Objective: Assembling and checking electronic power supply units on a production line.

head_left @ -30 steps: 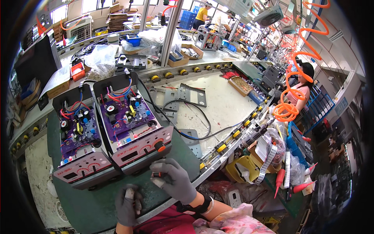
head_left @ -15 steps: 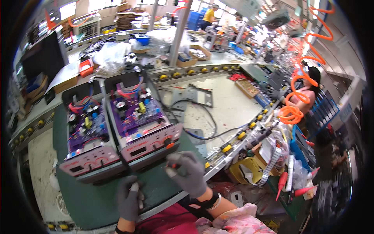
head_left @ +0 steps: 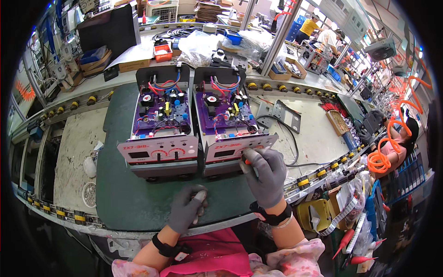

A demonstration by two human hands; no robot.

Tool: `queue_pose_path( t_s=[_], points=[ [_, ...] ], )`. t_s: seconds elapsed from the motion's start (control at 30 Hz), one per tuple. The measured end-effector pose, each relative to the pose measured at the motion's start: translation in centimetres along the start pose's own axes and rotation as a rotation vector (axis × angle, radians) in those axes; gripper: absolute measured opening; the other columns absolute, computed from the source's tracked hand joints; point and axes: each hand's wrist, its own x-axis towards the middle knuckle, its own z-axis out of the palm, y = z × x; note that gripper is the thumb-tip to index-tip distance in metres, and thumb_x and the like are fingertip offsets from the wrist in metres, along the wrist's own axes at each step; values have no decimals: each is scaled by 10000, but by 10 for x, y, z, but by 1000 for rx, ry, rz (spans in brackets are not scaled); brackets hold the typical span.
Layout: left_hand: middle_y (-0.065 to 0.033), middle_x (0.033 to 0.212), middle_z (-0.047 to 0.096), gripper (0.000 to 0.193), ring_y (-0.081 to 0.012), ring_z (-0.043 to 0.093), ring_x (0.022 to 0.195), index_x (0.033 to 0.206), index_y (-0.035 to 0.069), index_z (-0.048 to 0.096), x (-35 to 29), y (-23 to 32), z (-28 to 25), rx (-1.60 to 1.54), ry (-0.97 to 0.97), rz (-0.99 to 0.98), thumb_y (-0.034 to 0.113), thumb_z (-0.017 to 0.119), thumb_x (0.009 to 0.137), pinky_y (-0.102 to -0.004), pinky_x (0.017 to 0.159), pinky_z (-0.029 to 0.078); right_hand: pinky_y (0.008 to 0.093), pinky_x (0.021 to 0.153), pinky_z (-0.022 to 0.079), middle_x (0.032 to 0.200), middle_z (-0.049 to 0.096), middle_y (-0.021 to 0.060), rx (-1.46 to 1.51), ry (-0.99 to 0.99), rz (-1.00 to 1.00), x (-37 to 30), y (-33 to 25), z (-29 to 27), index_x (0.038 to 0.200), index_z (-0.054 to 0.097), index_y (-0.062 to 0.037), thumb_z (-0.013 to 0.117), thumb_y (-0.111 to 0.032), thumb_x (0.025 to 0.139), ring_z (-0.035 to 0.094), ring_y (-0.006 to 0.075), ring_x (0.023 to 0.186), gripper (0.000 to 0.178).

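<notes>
Two open electronic units stand side by side, the left unit [head_left: 159, 150] and the right unit [head_left: 221, 150]. Each has a pale front panel and a purple circuit board with coloured wires. My right hand [head_left: 265, 177], in a grey glove, pinches a small black and orange knob [head_left: 245, 159] against the right unit's panel, covering part of it. In front of the units, my left hand [head_left: 187, 207] is gloved too and curled closed over the green board [head_left: 134, 203]. What its fingers hold, if anything, is hidden.
Behind the right unit lie grey metal plates [head_left: 286, 115] and a black cable [head_left: 295, 143]. Roller rails [head_left: 304, 182] edge the line. A yellow bin [head_left: 314, 214] stands at right, below an orange coiled hose [head_left: 379, 161]. Another person [head_left: 399, 143] works at far right.
The view has swung left and levelled, so both units appear farther right and upright. My right hand has come up from in front of the right unit to its panel. My left hand stays curled.
</notes>
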Motion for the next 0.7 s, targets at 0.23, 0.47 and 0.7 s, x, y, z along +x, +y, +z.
queue_pose_path(
  t_s=[0.23, 0.47, 0.7],
  points=[
    [-65, 764, 564, 256, -61, 477, 497, 1124, 17, 508, 0, -1, -1, 23, -22, 36, 182, 538, 931, -181, 358, 347, 361, 694, 466, 859, 574, 37, -27, 9, -26, -1, 5, 4, 981, 632, -117, 760, -91, 689, 564, 239, 763, 320],
    [-64, 772, 589, 224, -51, 490, 496, 1088, 39, 538, 2, -3, -3, 3, -28, 39, 179, 569, 916, -186, 371, 356, 347, 684, 425, 842, 571, 16, -66, 29, -11, -2, 3, 6, 951, 634, -134, 776, -112, 666, 561, 211, 769, 319],
    [-60, 766, 583, 226, -50, 480, 494, 1090, 43, 537, -1, -4, 0, 4, -29, 37, 189, 565, 920, -183, 371, 354, 342, 684, 411, 831, 555, -1, -102, 38, -79, -3, 6, 8, 958, 626, -151, 783, -123, 662, 552, 196, 757, 337]
  ],
)
